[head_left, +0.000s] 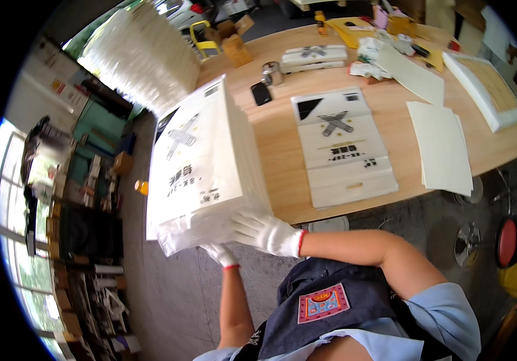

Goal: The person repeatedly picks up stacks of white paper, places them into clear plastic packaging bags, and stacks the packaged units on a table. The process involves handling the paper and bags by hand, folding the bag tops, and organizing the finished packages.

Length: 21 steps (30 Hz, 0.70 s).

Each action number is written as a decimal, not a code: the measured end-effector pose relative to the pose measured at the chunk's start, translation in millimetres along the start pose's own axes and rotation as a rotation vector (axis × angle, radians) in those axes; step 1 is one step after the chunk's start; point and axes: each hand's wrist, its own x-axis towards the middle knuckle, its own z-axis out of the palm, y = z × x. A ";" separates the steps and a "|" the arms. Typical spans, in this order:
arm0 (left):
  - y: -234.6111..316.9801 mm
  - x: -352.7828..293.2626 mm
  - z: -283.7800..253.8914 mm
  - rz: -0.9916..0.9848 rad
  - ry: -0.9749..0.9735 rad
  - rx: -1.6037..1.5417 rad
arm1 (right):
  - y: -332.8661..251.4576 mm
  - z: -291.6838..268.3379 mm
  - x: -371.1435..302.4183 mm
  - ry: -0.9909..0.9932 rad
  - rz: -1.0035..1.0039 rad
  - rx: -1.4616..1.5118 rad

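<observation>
A tall stack of white printed paper packs in clear plastic sleeves (201, 150) stands at the table's left edge, its loose plastic ends toward me. My right hand (263, 233), in a white knit glove with a red cuff, lies against the near side of the stack with fingers stretched out. Lower and to the left, my left hand (221, 255), gloved the same way, reaches to the bottom near edge of the plastic. Its fingers look extended, though the tips are partly hidden under the stack. To the right, flat printed plastic bags (345, 147) lie on the table.
On the wooden table (276, 138) are a black phone (261, 93), a metal mug (272, 73), a folded pile of bags (314, 58), white paper sheets (440, 146) and a white open box (484, 90). A large plastic-wrapped pile (141, 57) stands beyond the left edge. A red-seated stool (509, 240) is at right.
</observation>
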 end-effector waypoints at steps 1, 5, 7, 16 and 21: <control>-21.6 -26.2 8.7 -0.229 0.013 -0.023 | 4.4 31.1 -47.7 -0.053 0.038 0.188; -85.7 -138.6 30.2 -0.672 -0.734 -0.008 | 3.6 -26.1 -150.2 -0.658 0.459 0.590; 14.9 -154.4 72.4 -0.017 -1.111 0.020 | 13.5 -68.2 -183.6 -0.643 0.703 0.545; 139.6 -130.3 276.6 0.641 -1.333 0.503 | 17.9 -140.1 -257.0 -0.346 1.220 0.441; 134.6 -110.7 297.6 0.524 -1.575 0.465 | 25.2 -142.1 -259.2 -0.194 1.345 0.533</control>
